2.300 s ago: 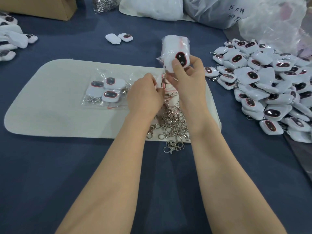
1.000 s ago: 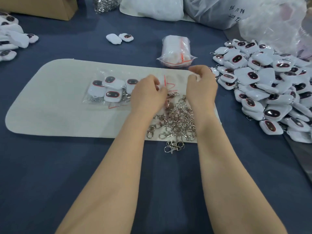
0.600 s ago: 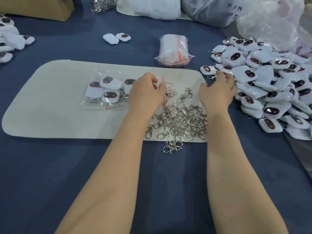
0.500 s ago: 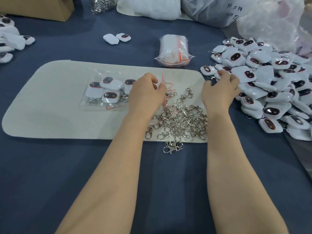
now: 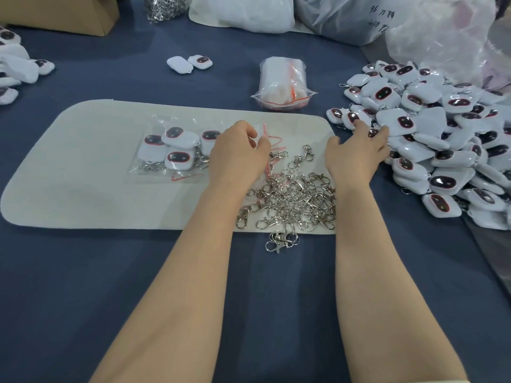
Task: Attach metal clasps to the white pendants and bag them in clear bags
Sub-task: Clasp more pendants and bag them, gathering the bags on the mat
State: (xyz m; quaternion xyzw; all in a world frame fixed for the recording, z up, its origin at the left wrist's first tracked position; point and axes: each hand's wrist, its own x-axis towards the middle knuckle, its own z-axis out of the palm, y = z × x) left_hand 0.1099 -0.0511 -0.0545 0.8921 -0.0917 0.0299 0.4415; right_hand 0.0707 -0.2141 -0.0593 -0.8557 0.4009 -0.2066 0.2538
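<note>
A large heap of white pendants [image 5: 431,139] with dark oval faces lies at the right. My right hand [image 5: 356,153] reaches into its left edge, fingers spread over the pendants and thumb held apart. My left hand [image 5: 237,153] is curled and pinches an empty clear bag [image 5: 262,136] with a red zip strip, over the pale mat [image 5: 96,189]. A pile of loose metal clasps [image 5: 293,200] lies between my forearms, spilling off the mat's front edge. A clear bag holding several pendants [image 5: 171,153] rests on the mat, left of my left hand.
A sealed, filled bag [image 5: 284,84] stands behind the mat. Two loose pendants [image 5: 188,63] lie further back. More pendants [image 5: 16,70] sit at the far left, beside a cardboard box [image 5: 69,15]. A bag of clasps [image 5: 163,6] and big plastic bags [image 5: 442,37] line the back.
My right hand set the filled bag down behind the mat, then swung right to the pendant heap and now reaches further in. My left hand has stayed on the clear bag.
</note>
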